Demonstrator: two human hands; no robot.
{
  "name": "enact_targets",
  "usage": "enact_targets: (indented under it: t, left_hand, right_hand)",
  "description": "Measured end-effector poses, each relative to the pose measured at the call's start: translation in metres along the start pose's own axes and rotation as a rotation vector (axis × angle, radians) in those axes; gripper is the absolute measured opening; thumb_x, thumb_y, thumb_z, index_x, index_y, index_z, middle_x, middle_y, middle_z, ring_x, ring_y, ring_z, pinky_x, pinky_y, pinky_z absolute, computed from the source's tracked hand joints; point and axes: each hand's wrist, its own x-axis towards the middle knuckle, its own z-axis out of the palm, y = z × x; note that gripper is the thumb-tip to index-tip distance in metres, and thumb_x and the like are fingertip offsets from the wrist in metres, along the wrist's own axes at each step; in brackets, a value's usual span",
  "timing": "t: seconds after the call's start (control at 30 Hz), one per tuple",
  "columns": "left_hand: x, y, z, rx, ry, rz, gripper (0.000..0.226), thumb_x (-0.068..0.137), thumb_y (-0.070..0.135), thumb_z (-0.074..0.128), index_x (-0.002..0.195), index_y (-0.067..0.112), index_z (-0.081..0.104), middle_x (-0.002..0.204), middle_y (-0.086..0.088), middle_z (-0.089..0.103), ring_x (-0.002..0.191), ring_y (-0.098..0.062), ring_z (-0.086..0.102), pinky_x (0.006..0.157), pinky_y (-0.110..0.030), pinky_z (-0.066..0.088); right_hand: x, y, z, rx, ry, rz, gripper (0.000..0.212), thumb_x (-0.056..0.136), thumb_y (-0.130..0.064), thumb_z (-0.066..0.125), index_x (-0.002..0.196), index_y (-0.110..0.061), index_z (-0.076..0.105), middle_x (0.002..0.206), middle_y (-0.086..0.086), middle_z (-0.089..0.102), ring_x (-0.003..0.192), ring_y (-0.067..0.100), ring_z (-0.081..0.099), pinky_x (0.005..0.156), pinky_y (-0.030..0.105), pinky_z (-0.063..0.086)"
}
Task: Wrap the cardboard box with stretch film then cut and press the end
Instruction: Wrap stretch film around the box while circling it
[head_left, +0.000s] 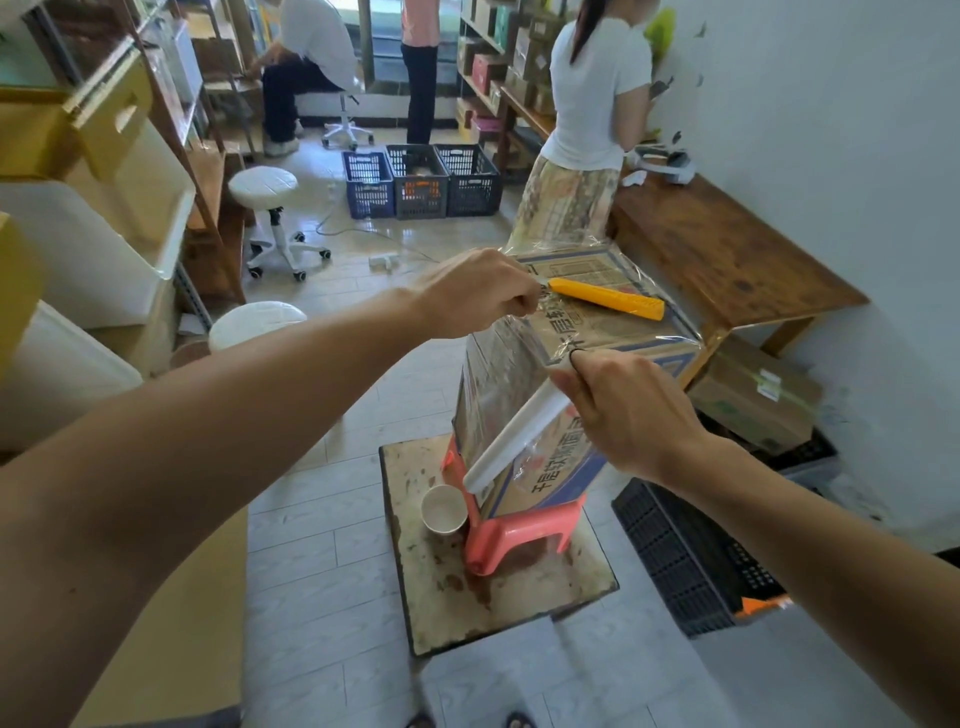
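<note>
Cardboard box (623, 332): raised on pink stool (524, 530), centre, partly filmed. Left hand (478, 291): pinches film taut at top edge. Right hand (623, 410): grips roll (519, 431) for tension. Yellow cutter (608, 299): atop box, ready.

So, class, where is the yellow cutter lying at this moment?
In the head view, the yellow cutter lies on top of the cardboard box, right of centre. It is just right of the left hand and above the right hand.

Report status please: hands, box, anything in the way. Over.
Left hand pinches clear stretch film; right hand grips white film roll. Brown printed cardboard box on red plastic stool, film around it, uncut. Yellow plastic cutter lies on box top.
</note>
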Motion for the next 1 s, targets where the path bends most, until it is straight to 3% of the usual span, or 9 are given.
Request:
enact_targets:
  t: [0.13, 0.33, 0.53, 0.67, 0.73, 0.8, 0.87, 1.0]
  left_hand:
    - [-0.004, 0.004, 0.006, -0.093, 0.079, -0.02, 0.009, 0.091, 0.011, 0.065, 0.094, 0.011, 0.074, 0.091, -0.001, 0.073, 0.081, -0.017, 0.066, 0.076, -0.034, 0.053]
    - [-0.005, 0.015, 0.017, -0.175, 0.182, -0.095, 0.009, 0.089, 0.005, 0.063, 0.088, 0.009, 0.072, 0.086, -0.001, 0.072, 0.076, -0.018, 0.065, 0.072, -0.039, 0.054]
    - [-0.021, 0.03, 0.042, -0.359, 0.363, -0.375, 0.012, 0.089, 0.008, 0.064, 0.093, 0.014, 0.073, 0.091, 0.002, 0.071, 0.081, -0.015, 0.068, 0.075, -0.036, 0.058]
    - [-0.029, 0.052, 0.05, -0.524, 0.55, -0.546, 0.033, 0.088, 0.0, 0.055, 0.116, 0.014, 0.062, 0.115, -0.003, 0.062, 0.093, -0.015, 0.065, 0.08, -0.025, 0.057]
    - [-0.04, 0.077, 0.066, -0.576, 0.774, -0.759, 0.028, 0.084, -0.002, 0.05, 0.106, 0.014, 0.057, 0.104, -0.004, 0.061, 0.087, -0.017, 0.063, 0.075, -0.03, 0.055]
    - [-0.058, 0.11, 0.093, -0.542, 0.892, -0.915, 0.016, 0.081, 0.001, 0.05, 0.09, 0.014, 0.055, 0.086, -0.001, 0.059, 0.077, -0.018, 0.059, 0.066, -0.033, 0.05]
    - [-0.071, 0.136, 0.121, -0.553, 0.838, -0.91, 0.011, 0.079, 0.005, 0.052, 0.084, 0.014, 0.056, 0.077, 0.001, 0.059, 0.073, -0.018, 0.058, 0.061, -0.032, 0.049]
    - [-0.074, 0.146, 0.148, -0.603, 0.805, -0.982, 0.012, 0.078, 0.012, 0.056, 0.09, 0.016, 0.056, 0.085, -0.003, 0.061, 0.073, -0.015, 0.059, 0.06, -0.022, 0.049]
  right_hand:
    - [0.003, -0.006, -0.006, -0.011, -0.031, -0.028, 0.035, 0.105, -0.037, 0.035, 0.073, -0.023, 0.035, 0.066, -0.007, 0.038, 0.054, 0.009, 0.037, 0.048, 0.025, 0.02]
    - [0.004, 0.0, 0.002, 0.049, -0.032, -0.097, 0.032, 0.105, -0.032, 0.036, 0.077, -0.018, 0.037, 0.07, -0.004, 0.038, 0.059, 0.021, 0.042, 0.056, 0.035, 0.03]
    - [0.008, 0.019, 0.01, 0.178, -0.021, -0.225, 0.032, 0.105, -0.031, 0.039, 0.076, -0.017, 0.039, 0.07, -0.006, 0.038, 0.062, 0.017, 0.04, 0.058, 0.037, 0.037]
    - [0.013, 0.025, 0.011, 0.202, -0.026, -0.273, 0.034, 0.104, -0.031, 0.041, 0.074, -0.016, 0.04, 0.07, 0.0, 0.043, 0.062, 0.022, 0.042, 0.06, 0.042, 0.041]
    - [0.014, 0.027, 0.011, 0.197, -0.032, -0.291, 0.033, 0.104, -0.034, 0.04, 0.074, -0.018, 0.04, 0.071, 0.0, 0.044, 0.063, 0.023, 0.044, 0.061, 0.043, 0.042]
    - [0.015, 0.027, 0.011, 0.193, -0.046, -0.302, 0.033, 0.104, -0.035, 0.039, 0.076, -0.018, 0.042, 0.073, 0.001, 0.046, 0.065, 0.024, 0.047, 0.062, 0.042, 0.043]
    - [0.016, 0.029, 0.012, 0.184, -0.046, -0.308, 0.033, 0.104, -0.036, 0.039, 0.077, -0.019, 0.043, 0.074, 0.002, 0.048, 0.067, 0.025, 0.048, 0.063, 0.041, 0.042]
    - [0.017, 0.033, 0.012, 0.172, -0.053, -0.333, 0.033, 0.104, -0.037, 0.039, 0.076, -0.019, 0.043, 0.074, 0.003, 0.05, 0.066, 0.025, 0.048, 0.061, 0.04, 0.04]
